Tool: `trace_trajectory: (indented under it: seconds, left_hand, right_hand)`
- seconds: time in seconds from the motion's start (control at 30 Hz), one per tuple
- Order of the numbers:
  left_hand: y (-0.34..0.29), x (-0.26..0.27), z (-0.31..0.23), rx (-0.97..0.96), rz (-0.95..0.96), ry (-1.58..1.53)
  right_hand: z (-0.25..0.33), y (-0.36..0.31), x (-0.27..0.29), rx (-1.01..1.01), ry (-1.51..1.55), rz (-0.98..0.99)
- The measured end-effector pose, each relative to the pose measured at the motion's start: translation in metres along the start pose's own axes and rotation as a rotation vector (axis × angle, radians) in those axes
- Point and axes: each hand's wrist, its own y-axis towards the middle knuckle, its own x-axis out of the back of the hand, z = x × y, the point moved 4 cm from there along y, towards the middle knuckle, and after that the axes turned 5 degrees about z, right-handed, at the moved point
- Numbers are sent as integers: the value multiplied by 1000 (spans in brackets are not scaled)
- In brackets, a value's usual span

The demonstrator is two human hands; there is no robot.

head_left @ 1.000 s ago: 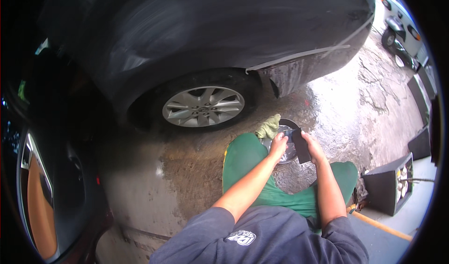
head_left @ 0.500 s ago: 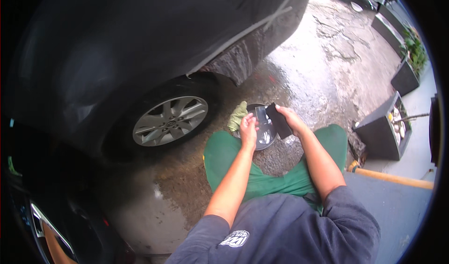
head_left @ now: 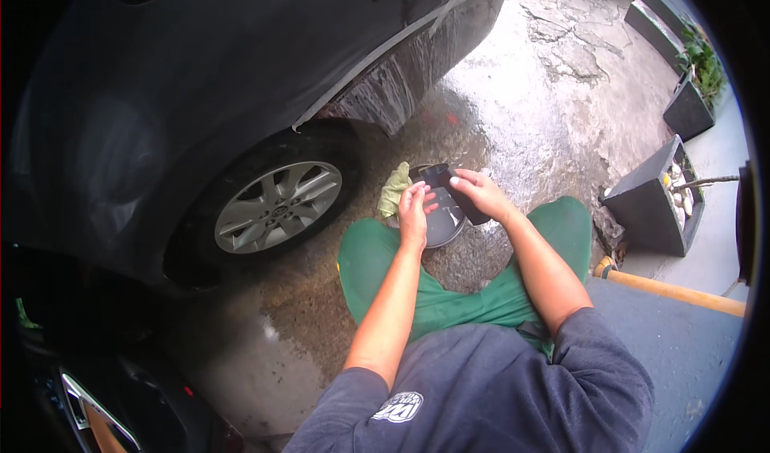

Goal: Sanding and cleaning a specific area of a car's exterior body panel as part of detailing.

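Left hand [head_left: 414, 212]: fingers curled against the dark flat pad [head_left: 454, 192], steadying it.
Right hand [head_left: 480, 196]: gripping the pad's far end.
Pad: over the grey bowl [head_left: 441, 227], near the wheel [head_left: 277, 206].
Progress: pad seemingly being prepared; yellow-green cloth [head_left: 394, 190] lies unused.

Hard to tell what the flat dark piece [head_left: 454, 192] is, with the right hand [head_left: 480, 196] over its far end. Grey bowl [head_left: 443, 222] half hidden under it and behind the left hand [head_left: 414, 212]. Yellow-green cloth [head_left: 395, 188] partly tucked behind that hand. Dark car [head_left: 200, 76] cut off at the top and left. Feet out of sight.
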Motion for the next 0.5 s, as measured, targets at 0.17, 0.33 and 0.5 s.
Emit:
trace_trajectory:
  seconds: [0.17, 0.33, 0.5]
  left_hand:
    - [5, -2, -9, 120, 183, -438]
    - [-1, -4, -29, 100, 128, -326]
    - [2, 27, -34, 104, 164, -419]
  right_hand:
    - [28, -14, -36, 238, -552, 287]
    - [30, -17, -40, 222, -513, 294]
    - [21, 4, -11, -31, -111, 49]
